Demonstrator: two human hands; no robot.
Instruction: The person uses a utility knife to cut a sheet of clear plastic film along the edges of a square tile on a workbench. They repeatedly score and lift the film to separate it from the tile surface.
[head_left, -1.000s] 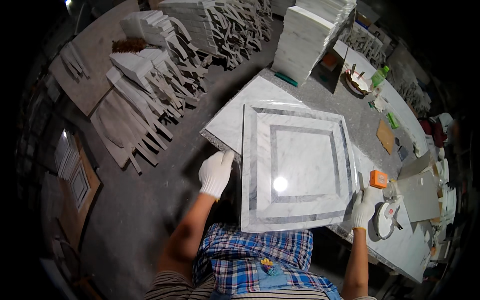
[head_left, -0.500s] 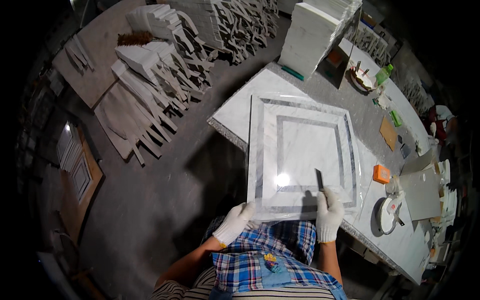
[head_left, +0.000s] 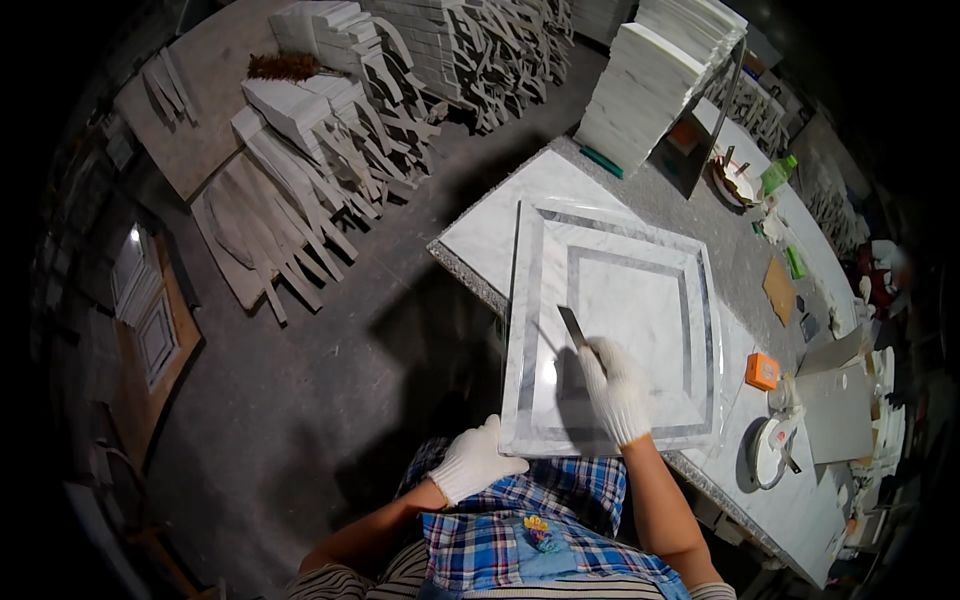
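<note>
A square white marble panel [head_left: 630, 330] with grey inlaid border bands and a glossy, film-like surface lies on the worktable, its near edge by my apron. My left hand [head_left: 478, 462], in a white knit glove, grips the panel's near left corner, fingers below the edge. Above the panel's left half, my gloved right hand [head_left: 614, 392] is closed around a thin dark flat blade [head_left: 571, 326]. The blade points up and to the left, casting a shadow on the marble. Whether its tip touches the surface I cannot tell.
A tall stack of white slabs [head_left: 640, 95] stands at the table's far end. Along the right are an orange box [head_left: 762, 371], a white bowl [head_left: 771, 452], a second bowl [head_left: 735, 182] with tools and a green bottle [head_left: 778, 174]. Stone strips [head_left: 300, 190] lie piled at left.
My right hand has swung left and forward with the blade, from the panel's near right part to its left half. My left hand stays at the near left corner, its grip slightly shifted.
</note>
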